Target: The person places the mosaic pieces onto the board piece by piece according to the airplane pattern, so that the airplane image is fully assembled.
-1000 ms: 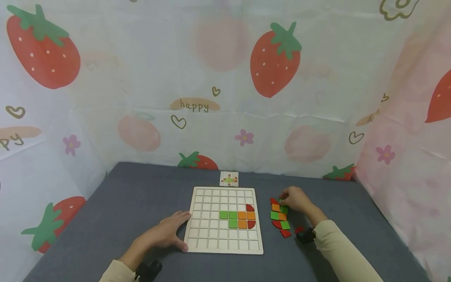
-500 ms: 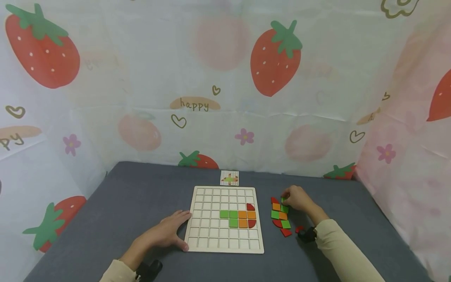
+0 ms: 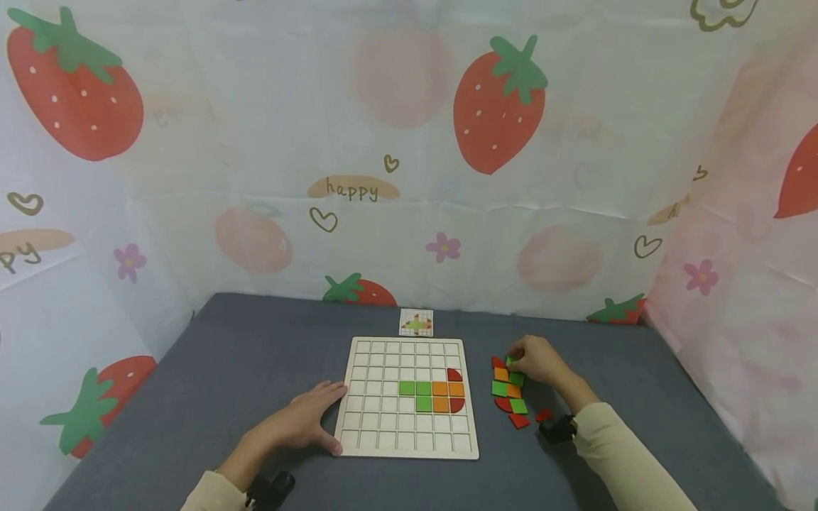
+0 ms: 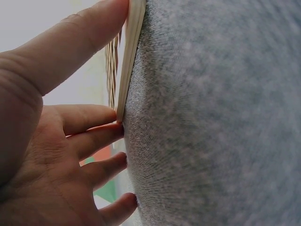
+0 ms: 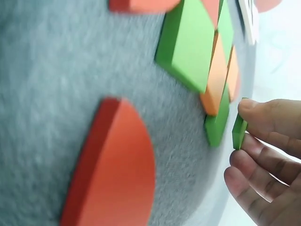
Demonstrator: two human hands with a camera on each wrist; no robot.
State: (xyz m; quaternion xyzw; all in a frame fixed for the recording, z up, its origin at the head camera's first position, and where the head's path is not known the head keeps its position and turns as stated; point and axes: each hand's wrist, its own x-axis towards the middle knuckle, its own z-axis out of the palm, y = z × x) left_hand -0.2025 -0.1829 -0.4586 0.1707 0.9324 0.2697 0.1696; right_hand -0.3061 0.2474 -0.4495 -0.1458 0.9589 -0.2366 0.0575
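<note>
The wooden grid board [image 3: 377, 424] lies mid-table with green, orange and red pieces in cells toward its right side. My left hand [image 3: 303, 417] rests along the board's left edge, fingers extended; in the left wrist view, the thumb and fingertips touch the board's edge [image 4: 127, 70]. Right of the board, my right hand [image 3: 542, 360] is at the far end of a cluster of loose pieces. In the right wrist view, my right hand [image 5: 268, 150] pinches a green piece [image 5: 239, 132] between thumb and fingers, beside the other pieces.
A small patterned card [image 3: 416, 323] lies behind the board. Loose red pieces [image 3: 519, 421] are at the near end of the cluster, one close to the right wrist's black camera [image 3: 557, 429]. A strawberry-print cloth [image 3: 383, 241] hangs behind the table.
Both hands stay almost where they were; the right fingers shift only slightly with the green piece. The board and loose pieces keep their arrangement.
</note>
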